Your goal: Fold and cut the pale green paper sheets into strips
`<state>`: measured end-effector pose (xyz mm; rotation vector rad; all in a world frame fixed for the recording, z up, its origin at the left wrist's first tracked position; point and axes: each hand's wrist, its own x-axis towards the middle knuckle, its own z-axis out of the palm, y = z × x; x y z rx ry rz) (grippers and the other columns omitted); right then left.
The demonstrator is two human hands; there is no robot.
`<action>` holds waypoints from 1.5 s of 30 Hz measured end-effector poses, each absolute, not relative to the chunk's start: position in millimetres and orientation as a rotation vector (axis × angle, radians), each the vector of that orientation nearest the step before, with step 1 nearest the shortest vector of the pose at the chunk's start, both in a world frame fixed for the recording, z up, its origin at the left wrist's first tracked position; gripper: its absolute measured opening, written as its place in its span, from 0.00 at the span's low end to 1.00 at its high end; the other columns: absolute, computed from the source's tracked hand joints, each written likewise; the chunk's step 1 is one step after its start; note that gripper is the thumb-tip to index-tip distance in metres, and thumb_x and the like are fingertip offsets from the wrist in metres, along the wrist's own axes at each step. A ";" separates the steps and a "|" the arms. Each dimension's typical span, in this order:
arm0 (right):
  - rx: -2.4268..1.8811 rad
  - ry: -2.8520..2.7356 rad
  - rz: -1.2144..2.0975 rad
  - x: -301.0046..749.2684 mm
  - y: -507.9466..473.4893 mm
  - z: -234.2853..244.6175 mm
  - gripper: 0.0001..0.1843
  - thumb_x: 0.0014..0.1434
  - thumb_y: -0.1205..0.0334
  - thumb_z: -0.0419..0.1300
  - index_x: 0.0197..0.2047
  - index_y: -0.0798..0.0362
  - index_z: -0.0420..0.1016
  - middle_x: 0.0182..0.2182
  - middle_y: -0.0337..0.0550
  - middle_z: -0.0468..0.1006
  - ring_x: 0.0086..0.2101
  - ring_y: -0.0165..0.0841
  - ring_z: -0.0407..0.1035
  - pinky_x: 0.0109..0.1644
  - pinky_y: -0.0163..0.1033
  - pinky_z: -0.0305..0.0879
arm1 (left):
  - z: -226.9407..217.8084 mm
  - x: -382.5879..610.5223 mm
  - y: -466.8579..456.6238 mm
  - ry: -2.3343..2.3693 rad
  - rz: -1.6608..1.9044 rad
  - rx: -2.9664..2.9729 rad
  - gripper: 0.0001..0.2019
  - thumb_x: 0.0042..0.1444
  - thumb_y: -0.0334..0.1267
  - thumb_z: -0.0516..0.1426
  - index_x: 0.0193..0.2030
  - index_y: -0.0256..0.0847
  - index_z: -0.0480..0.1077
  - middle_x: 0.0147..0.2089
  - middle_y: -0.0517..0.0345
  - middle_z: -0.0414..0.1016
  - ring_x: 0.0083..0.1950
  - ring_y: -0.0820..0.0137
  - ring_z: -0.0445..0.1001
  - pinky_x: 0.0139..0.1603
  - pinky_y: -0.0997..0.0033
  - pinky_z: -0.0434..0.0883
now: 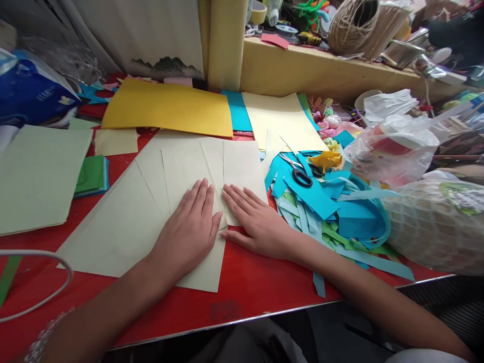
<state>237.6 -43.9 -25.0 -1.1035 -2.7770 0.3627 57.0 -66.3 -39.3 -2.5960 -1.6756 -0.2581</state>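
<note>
Pale cream sheets of paper (113, 227) lie fanned out and overlapping on the red table (260, 282). My left hand (191, 222) rests flat on them, palm down, fingers stretched toward the far side. Beside it my right hand (257, 217) also lies flat, on the rightmost sheet (245, 161), with its thumb pointing left toward the left hand. The fingers of both hands are straight, and the two hands are slightly apart. Whatever lies beneath the palms is hidden.
Blue and green paper scraps (313, 196) with black-handled scissors (302, 176) lie to the right. Behind are yellow card (170, 108) and a cream sheet (282, 118). Pale green sheets (41, 176) and a white cable (70, 275) are at left. A netted bundle (438, 227) stands right.
</note>
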 end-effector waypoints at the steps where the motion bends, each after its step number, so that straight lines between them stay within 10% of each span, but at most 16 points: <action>1: -1.125 -2.796 0.352 237.0 -44.5 -25.6 0.40 0.64 0.42 0.39 0.68 0.65 0.44 0.67 0.52 0.41 0.66 0.36 0.32 0.68 0.46 0.36 | -39.4 57.0 -66.4 -1.689 -0.250 -2.588 0.30 0.64 0.43 0.37 0.65 0.20 0.48 0.69 0.35 0.47 0.70 0.56 0.45 0.67 0.55 0.51; 10: -1.223 -2.785 0.285 233.9 -44.9 -30.2 0.30 0.68 0.55 0.34 0.68 0.62 0.43 0.67 0.47 0.41 0.66 0.33 0.32 0.69 0.46 0.36 | -38.7 61.1 -69.1 -1.762 -0.225 -2.534 0.30 0.64 0.41 0.36 0.64 0.17 0.50 0.68 0.32 0.48 0.69 0.54 0.47 0.67 0.55 0.51; 45: -1.257 -2.807 0.229 232.6 -46.0 -31.6 0.30 0.68 0.56 0.35 0.68 0.64 0.43 0.67 0.49 0.41 0.66 0.36 0.34 0.68 0.45 0.36 | -37.8 59.3 -74.0 -1.858 -0.232 -2.520 0.31 0.64 0.42 0.34 0.65 0.16 0.47 0.68 0.29 0.46 0.70 0.54 0.44 0.67 0.54 0.49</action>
